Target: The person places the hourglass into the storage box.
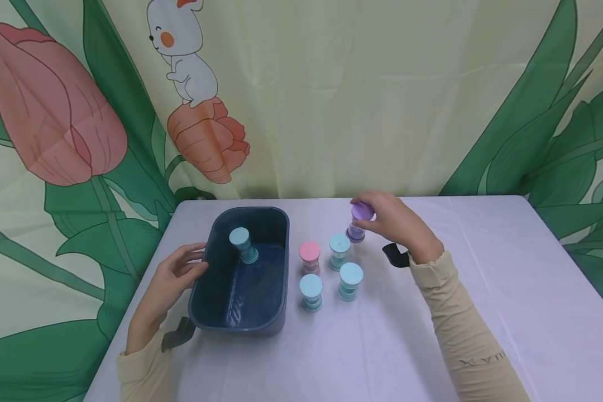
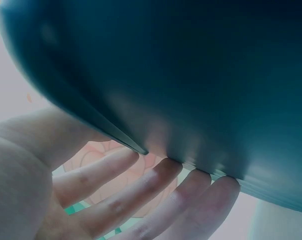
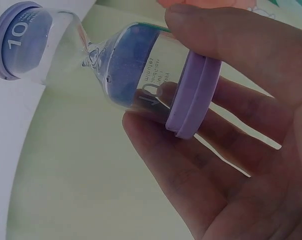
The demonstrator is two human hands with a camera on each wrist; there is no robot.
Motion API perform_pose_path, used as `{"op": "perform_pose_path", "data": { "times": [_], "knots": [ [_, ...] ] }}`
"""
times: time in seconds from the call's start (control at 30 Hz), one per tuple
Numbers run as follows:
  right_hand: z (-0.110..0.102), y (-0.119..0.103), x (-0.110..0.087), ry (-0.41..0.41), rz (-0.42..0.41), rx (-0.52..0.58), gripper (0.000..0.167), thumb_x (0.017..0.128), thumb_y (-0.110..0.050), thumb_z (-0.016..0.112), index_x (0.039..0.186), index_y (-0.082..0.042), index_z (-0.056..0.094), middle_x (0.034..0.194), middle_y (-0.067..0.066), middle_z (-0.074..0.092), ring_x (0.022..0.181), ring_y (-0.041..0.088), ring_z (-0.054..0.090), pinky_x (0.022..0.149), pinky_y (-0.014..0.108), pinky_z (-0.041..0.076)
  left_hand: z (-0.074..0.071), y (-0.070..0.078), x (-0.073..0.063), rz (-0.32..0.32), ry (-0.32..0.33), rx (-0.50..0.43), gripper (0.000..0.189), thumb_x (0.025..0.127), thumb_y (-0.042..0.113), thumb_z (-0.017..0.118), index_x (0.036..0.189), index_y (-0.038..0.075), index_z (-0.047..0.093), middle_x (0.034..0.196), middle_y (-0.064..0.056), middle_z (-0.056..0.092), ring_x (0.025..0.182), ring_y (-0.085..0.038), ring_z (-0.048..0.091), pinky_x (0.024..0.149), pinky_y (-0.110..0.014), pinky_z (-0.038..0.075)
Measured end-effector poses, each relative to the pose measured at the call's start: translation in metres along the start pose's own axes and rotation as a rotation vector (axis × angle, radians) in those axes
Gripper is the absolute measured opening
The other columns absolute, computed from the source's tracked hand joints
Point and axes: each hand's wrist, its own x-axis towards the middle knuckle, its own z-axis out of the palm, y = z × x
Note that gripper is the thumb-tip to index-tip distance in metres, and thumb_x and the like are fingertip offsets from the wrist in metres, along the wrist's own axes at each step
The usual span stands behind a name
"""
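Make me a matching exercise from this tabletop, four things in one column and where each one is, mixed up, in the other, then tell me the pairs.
Things
1. Purple hourglass
2. Pink hourglass
3. Light blue hourglasses
4. Dark blue bin

Places
A. Three on the table, one inside a container
B. On the table, with the left hand touching its side
C. In the grip of the right hand
D. Standing alone of its colour on the table, no hand on it

Pairs: 1-C, 2-D, 3-A, 4-B.
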Motion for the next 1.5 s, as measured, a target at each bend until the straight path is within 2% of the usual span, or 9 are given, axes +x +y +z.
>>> {"op": "perform_pose_path", "data": {
  "times": [0.27, 0.57, 1.13, 1.5],
  "knots": [
    [-0.004, -0.011, 0.006, 0.01, -0.026, -0.03, 0.032, 0.082, -0.009, 0.08, 0.111, -0.002, 0.067, 0.103, 0.011, 0.067, 0.095, 0.026, 0.061, 0.086, 0.041, 0.051, 0.0, -0.001, 0.001, -0.001, -0.003, -0.002, 0.057, 0.098, 0.037, 0.061, 0.148, 0.017, 0.043, 0.144, -0.017, 0.052, 0.127, -0.037, 0.056, 0.089, -0.038, 0.051],
    [-0.006, -0.024, 0.013, -0.016, -0.032, -0.047, 0.036, 0.083, -0.009, 0.08, 0.115, -0.001, 0.066, 0.106, 0.012, 0.066, 0.097, 0.027, 0.062, 0.087, 0.042, 0.052, 0.0, -0.002, 0.002, -0.002, 0.0, -0.002, 0.057, 0.098, 0.037, 0.062, 0.148, 0.018, 0.043, 0.144, -0.017, 0.053, 0.127, -0.037, 0.056, 0.089, -0.038, 0.051],
    [-0.006, -0.035, 0.024, -0.036, -0.091, -0.063, 0.036, 0.085, -0.008, 0.078, 0.117, 0.002, 0.065, 0.11, 0.013, 0.066, 0.1, 0.028, 0.062, 0.091, 0.042, 0.052, 0.0, -0.001, 0.002, -0.004, 0.003, 0.013, 0.058, 0.098, 0.038, 0.061, 0.148, 0.016, 0.043, 0.143, -0.019, 0.053, 0.126, -0.038, 0.056, 0.093, -0.048, 0.052],
    [-0.005, -0.039, 0.036, -0.022, -0.128, -0.093, 0.036, 0.085, -0.008, 0.078, 0.117, 0.003, 0.066, 0.109, 0.014, 0.066, 0.098, 0.028, 0.063, 0.09, 0.041, 0.053, 0.001, -0.001, 0.002, -0.008, 0.004, 0.008, 0.057, 0.098, 0.037, 0.062, 0.148, 0.016, 0.043, 0.143, -0.018, 0.053, 0.126, -0.038, 0.056, 0.091, -0.042, 0.052]
  ]
}}
